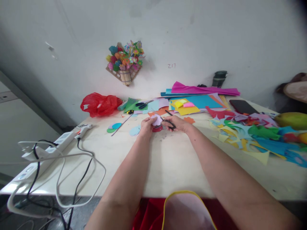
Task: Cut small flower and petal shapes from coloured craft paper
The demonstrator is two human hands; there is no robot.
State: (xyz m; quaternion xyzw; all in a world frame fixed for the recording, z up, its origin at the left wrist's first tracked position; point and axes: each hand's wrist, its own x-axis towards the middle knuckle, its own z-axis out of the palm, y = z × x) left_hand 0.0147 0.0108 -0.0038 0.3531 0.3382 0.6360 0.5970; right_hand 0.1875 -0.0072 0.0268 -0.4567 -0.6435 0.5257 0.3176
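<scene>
On the left edge of the pale table [115, 150] lies a long white plastic power strip [51, 153] with looping cables. Next comes a crumpled, glossy red plastic bag [102, 104] near the wall, then overlapping round paper discs, one green [111, 130] and one bright blue [116, 126], and a pale blue paper piece [135, 130] just beside the left hand [145, 126].

The left grip pinches a small pale lilac paper piece with a scalloped edge [157, 120] between thumb and fingers, above the table's middle. The paper sits to the right of this grip and to the left of the other; it is roundish, with no clear long axis. The left hand, touching it, is nearer.

Black-handled metal scissors [171, 125] slant from the right hand [178, 122] leftward and away, toward the paper's right edge; whether the blades bite into it, I cannot tell. The right grip is closed around their handles. Further right lie an orange paper flower [189, 120] and a heap of multicoloured paper scraps [240, 134].
</scene>
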